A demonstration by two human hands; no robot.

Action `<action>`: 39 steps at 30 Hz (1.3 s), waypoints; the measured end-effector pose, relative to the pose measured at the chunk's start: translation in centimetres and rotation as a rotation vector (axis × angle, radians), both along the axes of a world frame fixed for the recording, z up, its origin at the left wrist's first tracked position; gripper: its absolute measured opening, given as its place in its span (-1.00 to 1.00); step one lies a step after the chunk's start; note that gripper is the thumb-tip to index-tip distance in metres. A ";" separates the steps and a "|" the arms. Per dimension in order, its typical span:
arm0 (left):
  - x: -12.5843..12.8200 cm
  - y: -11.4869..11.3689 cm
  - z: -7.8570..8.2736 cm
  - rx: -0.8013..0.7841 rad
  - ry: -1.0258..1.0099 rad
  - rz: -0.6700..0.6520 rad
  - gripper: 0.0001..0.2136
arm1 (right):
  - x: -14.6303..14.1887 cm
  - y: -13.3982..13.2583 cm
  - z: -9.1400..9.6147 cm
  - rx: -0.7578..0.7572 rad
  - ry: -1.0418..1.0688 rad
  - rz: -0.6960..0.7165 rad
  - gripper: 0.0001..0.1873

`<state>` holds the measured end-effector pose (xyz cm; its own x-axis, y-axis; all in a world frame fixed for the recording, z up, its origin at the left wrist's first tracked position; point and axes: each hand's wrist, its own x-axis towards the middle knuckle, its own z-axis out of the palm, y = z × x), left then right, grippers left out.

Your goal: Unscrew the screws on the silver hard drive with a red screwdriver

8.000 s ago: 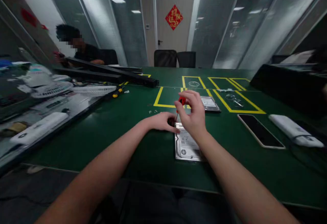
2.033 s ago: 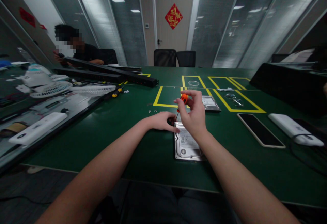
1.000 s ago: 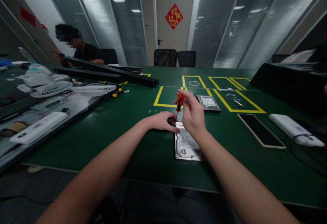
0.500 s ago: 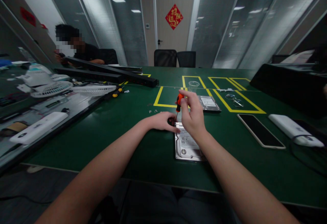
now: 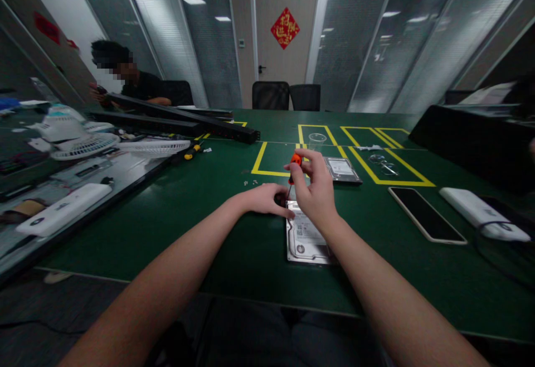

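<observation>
A silver hard drive [image 5: 308,238] with a white label lies flat on the green table in front of me. My left hand [image 5: 266,198] is curled at its far left corner, thumb on the top face; its fingertips are partly hidden near the screwdriver shaft. My right hand [image 5: 316,188] grips the orange-and-black handle of a screwdriver [image 5: 296,159] held nearly upright. Its thin shaft runs down to that same corner, where the tip is hard to make out. Several tiny screws [image 5: 251,182] lie on the table beyond my left hand.
A second hard drive [image 5: 343,170], a clear cup [image 5: 316,141] and glasses [image 5: 384,164] lie beyond. At right are a phone [image 5: 426,215] and a white power bank [image 5: 482,213] with a cable. Fan parts [image 5: 83,133] and another screwdriver [image 5: 193,151] lie left. A person sits far left.
My right hand's fingers have shifted around the screwdriver handle, which shows turned and partly more covered. My left hand and the hard drive have stayed put.
</observation>
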<state>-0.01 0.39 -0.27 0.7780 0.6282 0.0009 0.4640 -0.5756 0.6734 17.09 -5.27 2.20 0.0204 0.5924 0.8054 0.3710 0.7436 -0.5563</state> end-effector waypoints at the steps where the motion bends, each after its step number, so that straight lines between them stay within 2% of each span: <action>1: 0.0 0.0 0.0 -0.002 0.000 0.002 -0.43 | 0.0 0.0 0.0 -0.004 0.001 0.000 -0.75; 23: -0.1 -0.3 0.5 -0.015 0.006 0.006 -0.46 | -0.1 0.1 0.1 -0.012 0.005 -0.017 -0.70; 32: 0.0 -0.1 0.1 -0.007 -0.007 -0.006 -0.44 | 0.0 -0.1 0.2 0.001 -0.039 -0.007 -0.66; 39: 0.0 0.0 0.1 0.023 -0.002 -0.012 -0.44 | 0.1 -0.1 0.2 -0.021 0.001 0.056 -0.64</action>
